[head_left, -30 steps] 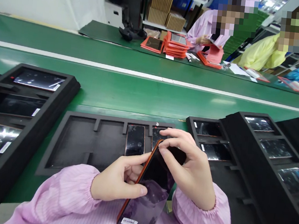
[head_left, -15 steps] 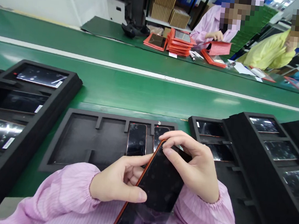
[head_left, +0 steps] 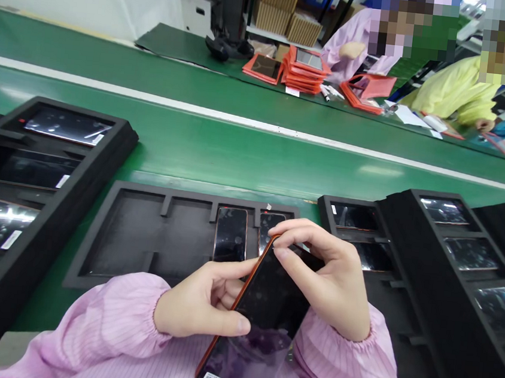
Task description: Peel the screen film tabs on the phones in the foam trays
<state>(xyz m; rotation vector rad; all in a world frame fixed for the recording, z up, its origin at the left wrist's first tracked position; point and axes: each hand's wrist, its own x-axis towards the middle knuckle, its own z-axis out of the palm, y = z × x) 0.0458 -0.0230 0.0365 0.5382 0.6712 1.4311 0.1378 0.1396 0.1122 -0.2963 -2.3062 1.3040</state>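
A black smartphone [head_left: 260,328] with an orange-red frame and a white barcode label at its lower end is held tilted in front of my chest. My left hand [head_left: 204,301] grips its left edge, thumb on the screen and fingers behind. At the top corner, my right hand [head_left: 324,275] pinches with thumb and index finger; whether film is between them I cannot tell. Beyond my hands lies a black foam tray [head_left: 136,243], where one phone [head_left: 231,235] and another phone [head_left: 270,230], partly hidden by my right hand, sit in the right-hand slots.
Left stands a stack of black trays [head_left: 96,166] holding labelled phones; to the right are more phone trays [head_left: 398,240]. Across the green conveyor [head_left: 239,145], red-orange sleeves [head_left: 304,77] are piled near a co-worker in pink [head_left: 340,42]. Another person wears a yellow sleeve [head_left: 447,89].
The phone's lower end has risen slightly, showing more of its label. My hands barely moved. Across the conveyor, the pink-sleeved co-worker's hand drew back from the red sleeve, and the yellow-sleeved arm lowered.
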